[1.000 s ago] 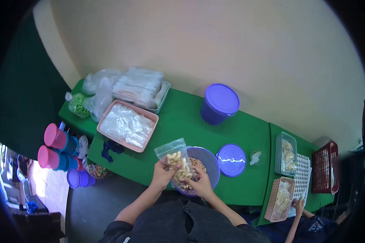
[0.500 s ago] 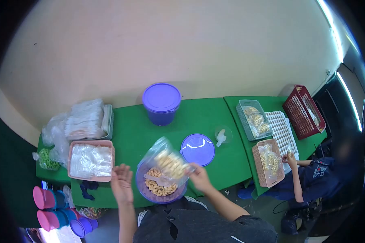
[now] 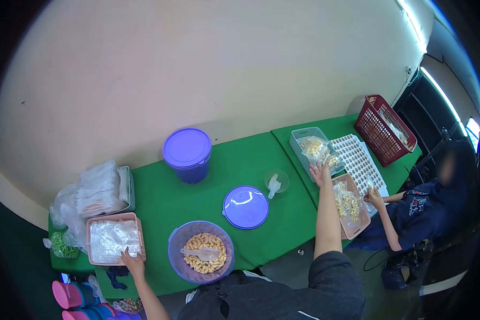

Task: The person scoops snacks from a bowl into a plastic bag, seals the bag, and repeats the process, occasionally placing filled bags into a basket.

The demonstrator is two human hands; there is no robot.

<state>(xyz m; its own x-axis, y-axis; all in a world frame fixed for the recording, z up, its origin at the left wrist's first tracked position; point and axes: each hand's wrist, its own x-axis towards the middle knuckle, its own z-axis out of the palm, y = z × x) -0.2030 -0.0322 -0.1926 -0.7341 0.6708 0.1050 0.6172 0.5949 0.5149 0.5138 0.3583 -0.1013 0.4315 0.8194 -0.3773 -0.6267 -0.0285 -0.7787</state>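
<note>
My right hand (image 3: 320, 173) reaches to the grey-green basket (image 3: 298, 152) at the right, at the lower edge of a filled clear bag (image 3: 314, 149); its fingers are spread. Over the pink basket (image 3: 141, 237) at the left, my left hand (image 3: 133, 260) has its fingers apart, touching the stack of clear empty bags (image 3: 112, 240). Between them stands a purple tub (image 3: 176, 266) with light-brown snack pieces (image 3: 201, 239) and a translucent scoop (image 3: 208, 254) lying on them.
A purple lid (image 3: 246, 207), a small clear dish (image 3: 282, 178) and a lidded purple tub (image 3: 189, 165) are on the green table. A co-worker (image 3: 421, 213) sits right, near a dotted sheet (image 3: 354, 157), a beige basket (image 3: 357, 231) and a dark red basket (image 3: 381, 138).
My right hand has carried the filled bag from above the tub to the grey-green basket and its fingers have opened. My left hand has moved onto the empty bags. The view has shifted.
</note>
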